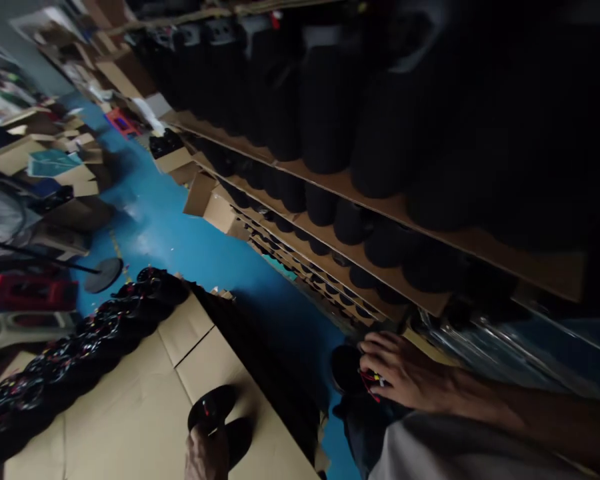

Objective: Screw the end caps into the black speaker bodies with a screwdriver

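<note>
My left hand (205, 455) is low in the view, its fingers closed on a black cylindrical part (214, 405) over the cardboard sheet (130, 400). At the lower right, my right hand (397, 373) has its fingers curled round a second black part (346, 368). Red and yellow wires (371, 381) show beneath those fingers. Several black parts with coloured wires (105, 333) stand in rows along the far left edge of the cardboard.
Shelves (330, 180) lined with black cylinders fill the right side. Blue floor (165, 233) runs between shelves and cardboard. Open boxes (215, 203), a red stool (123, 122) and a round black base (104, 275) stand on it.
</note>
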The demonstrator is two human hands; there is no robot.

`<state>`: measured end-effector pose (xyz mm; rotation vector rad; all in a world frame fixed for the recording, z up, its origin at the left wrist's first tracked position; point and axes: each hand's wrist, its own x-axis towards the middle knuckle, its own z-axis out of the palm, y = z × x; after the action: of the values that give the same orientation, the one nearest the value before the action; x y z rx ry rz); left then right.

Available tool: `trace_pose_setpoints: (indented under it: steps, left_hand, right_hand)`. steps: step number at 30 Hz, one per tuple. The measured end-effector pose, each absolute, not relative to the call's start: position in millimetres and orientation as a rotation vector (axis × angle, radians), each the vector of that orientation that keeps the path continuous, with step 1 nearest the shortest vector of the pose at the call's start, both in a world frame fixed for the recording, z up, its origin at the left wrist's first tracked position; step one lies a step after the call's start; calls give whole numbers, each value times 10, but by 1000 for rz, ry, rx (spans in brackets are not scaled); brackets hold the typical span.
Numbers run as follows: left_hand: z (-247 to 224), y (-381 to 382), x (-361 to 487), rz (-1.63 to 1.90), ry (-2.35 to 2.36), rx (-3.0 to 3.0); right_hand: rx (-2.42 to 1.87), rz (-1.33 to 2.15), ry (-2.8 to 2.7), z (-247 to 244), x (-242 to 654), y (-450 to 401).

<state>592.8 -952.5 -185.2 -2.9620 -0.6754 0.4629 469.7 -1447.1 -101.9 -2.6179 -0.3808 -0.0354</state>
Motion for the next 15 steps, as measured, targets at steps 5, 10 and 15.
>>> trace_pose_setpoints:
  steps: [5, 10, 15]
  left_hand:
    - [-1978, -9482, 5829, 413, -763, -3015]
    - [-2094, -9410, 5710, 386, -755, -3094]
    - [-2364, -9447, 5571, 239, -770, -3098]
  right_hand:
    - [-2555, -99, -367, -1090, 5455, -13923]
    - [-2509, -105, -460, -1069, 6350, -13165]
    - [-2513, -69, -651, -1053, 7396, -12375]
